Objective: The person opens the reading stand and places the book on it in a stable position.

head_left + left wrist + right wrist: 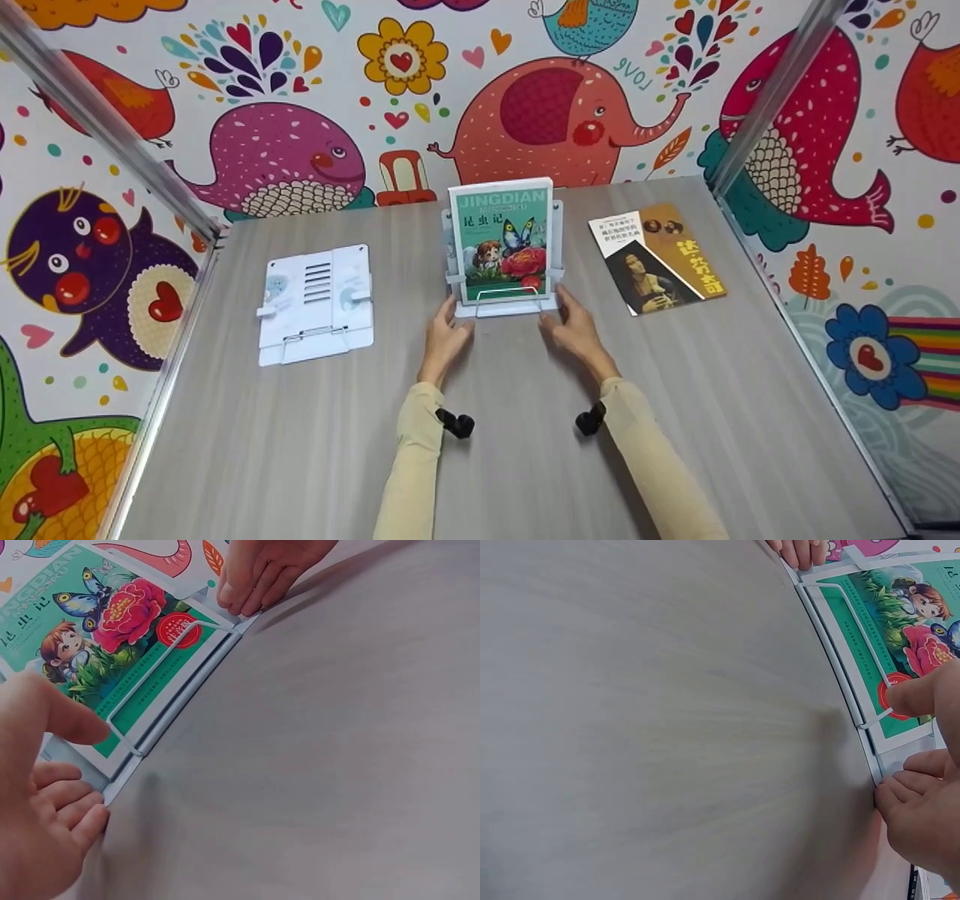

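A green-covered children's book [487,225] with a girl, a butterfly and a red flower stands tilted back on a pale book stand [556,240] at the back middle of the table. A white wire holder [124,736] crosses the lower front of its cover. My left hand [444,341] touches the left corner of the stand's base with its fingers, the thumb raised apart from them. At the opposite corner my right hand [576,330] rests its fingers against the base; its thumb [915,696] is held out in front of the book.
On the left a second pale book stand [315,315] lies flat, its wire holder toward the front. To the right lies a book with a brown and white cover [667,259] and a portrait. Patterned walls and metal posts bound the wooden table [517,450].
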The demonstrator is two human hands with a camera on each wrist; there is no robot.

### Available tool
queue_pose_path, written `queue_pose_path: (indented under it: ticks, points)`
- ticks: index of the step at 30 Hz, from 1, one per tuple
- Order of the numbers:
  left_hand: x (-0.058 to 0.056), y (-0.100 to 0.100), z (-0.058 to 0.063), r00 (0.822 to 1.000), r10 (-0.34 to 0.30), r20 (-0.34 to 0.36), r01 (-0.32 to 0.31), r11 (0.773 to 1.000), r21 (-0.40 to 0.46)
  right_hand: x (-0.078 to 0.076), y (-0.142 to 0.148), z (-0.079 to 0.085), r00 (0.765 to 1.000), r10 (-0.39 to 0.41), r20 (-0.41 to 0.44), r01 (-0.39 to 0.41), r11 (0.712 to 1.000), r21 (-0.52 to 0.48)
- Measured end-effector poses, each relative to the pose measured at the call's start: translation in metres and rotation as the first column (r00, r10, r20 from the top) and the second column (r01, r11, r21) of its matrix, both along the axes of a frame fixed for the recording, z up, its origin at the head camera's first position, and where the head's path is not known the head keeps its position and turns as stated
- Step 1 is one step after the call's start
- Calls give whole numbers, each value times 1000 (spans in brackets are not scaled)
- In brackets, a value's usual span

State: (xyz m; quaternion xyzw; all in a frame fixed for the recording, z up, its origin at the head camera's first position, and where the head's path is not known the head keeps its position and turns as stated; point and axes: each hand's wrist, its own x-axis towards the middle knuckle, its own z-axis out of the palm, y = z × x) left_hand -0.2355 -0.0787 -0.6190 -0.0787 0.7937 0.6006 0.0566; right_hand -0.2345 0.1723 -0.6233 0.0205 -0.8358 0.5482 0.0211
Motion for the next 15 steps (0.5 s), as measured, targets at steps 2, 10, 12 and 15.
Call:
queue_pose_path:
  ticks: [2,10,12,15]
  points:
    - [-2,1,1,1000,-6,5,6,1000,5,-3,1,1,1000,0,6,0,1000,15]
    - [-14,4,1,1000,0,-4,0,1000,15,-11,3,7,998,17,61,-20,999,47]
    - [-17,5,1,1000,0,-9,0,1000,16,-13,4,7,997,28,69,-31,999,43]
    - [-21,7,-1,1000,-5,-12,5,1000,11,-17,5,7,997,34,75,-36,999,31]
